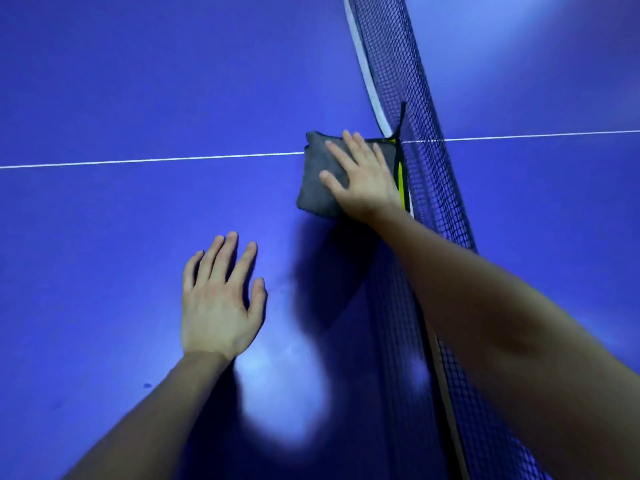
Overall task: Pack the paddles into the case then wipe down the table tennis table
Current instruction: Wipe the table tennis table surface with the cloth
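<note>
Grey cloth (315,181) lay under the right hand (363,178), which reached forward on a long, outstretched arm that passed over the net (408,81). That hand was flat, palm down, its fingers (337,157) straight and slightly spread, pressing the cloth onto the table (104,81) without curling round it. The left hand (218,306) was nearer the person and well apart from the cloth, palm down over the blue surface. Its fingers were straight and lightly fanned, thumb out to the side, holding nothing. Whether it touched the table or hovered just above could not be told.

The cloth looked folded into a thick, roughly square pad with soft rounded corners and a matt, fuzzy face. It sat across the white line (138,161), right up against the foot of the net, its left part showing beyond the fingertips. A yellow-green strip (401,183) ran along its net-side edge, and a thin black strap (401,119) stood up beside the net at its far corner. Whether these belonged to the cloth was unclear.
</note>
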